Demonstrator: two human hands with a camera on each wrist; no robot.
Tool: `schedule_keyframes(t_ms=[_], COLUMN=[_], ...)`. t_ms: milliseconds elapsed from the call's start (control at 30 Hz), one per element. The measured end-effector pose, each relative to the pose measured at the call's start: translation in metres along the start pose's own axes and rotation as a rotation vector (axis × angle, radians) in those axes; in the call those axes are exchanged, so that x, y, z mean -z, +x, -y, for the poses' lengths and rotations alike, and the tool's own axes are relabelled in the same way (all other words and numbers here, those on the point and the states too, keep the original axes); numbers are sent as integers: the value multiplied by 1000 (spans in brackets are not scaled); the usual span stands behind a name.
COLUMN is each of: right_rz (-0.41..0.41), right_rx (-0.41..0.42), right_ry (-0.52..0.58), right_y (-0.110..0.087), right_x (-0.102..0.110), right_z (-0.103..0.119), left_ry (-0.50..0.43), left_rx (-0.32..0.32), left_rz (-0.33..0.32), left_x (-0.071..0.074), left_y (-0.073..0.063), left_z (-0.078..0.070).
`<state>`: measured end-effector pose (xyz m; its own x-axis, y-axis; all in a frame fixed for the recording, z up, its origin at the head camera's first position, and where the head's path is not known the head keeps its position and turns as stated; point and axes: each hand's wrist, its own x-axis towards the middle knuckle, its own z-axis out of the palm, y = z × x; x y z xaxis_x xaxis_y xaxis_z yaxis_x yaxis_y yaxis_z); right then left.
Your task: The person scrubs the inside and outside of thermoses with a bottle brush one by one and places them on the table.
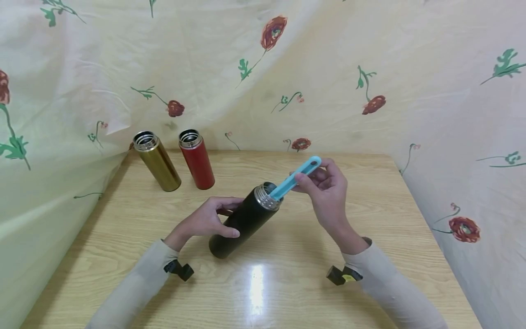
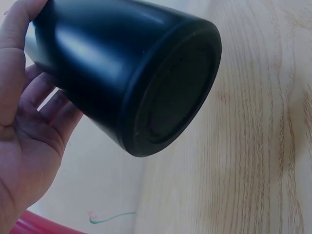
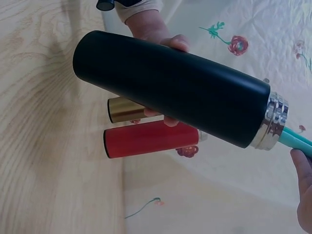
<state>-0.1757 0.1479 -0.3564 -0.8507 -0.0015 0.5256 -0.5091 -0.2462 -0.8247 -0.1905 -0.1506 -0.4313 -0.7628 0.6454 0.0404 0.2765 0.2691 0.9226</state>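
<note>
My left hand [image 1: 213, 217] grips a black thermos bottle [image 1: 246, 221] around its body and holds it tilted, mouth up and to the right. Its steel threaded neck is uncapped. My right hand [image 1: 326, 192] pinches a light blue handle [image 1: 297, 177] with a hole at its end. The handle's lower part goes into the bottle's mouth, so whatever is at that end is hidden inside. In the left wrist view the bottle's flat base [image 2: 178, 90] faces the camera, raised over the table. The right wrist view shows the handle [image 3: 295, 141] coming out of the neck.
Behind my left hand stand two uncapped bottles, a gold one [image 1: 160, 164] and a red one [image 1: 197, 162], side by side on the wooden table [image 1: 370, 192]. Flowered cloth [image 1: 218, 55] hangs along the back and both sides.
</note>
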Motion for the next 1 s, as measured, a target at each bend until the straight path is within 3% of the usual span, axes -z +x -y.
schedule_keyframes(t_ms=[500,733,1000], right_rz=[22,-34,-132], right_rx=[41,76,43], right_ry=[58,45,-22], right_y=[15,19,13], right_x=[10,13,8], right_z=[14,21,18], left_ry=[-4,1,17], left_rx=[1,0,-2], left_rz=[32,14,-21], left_x=[3,3,1], left_y=[-4,-6,-5], left_z=[0,2,3])
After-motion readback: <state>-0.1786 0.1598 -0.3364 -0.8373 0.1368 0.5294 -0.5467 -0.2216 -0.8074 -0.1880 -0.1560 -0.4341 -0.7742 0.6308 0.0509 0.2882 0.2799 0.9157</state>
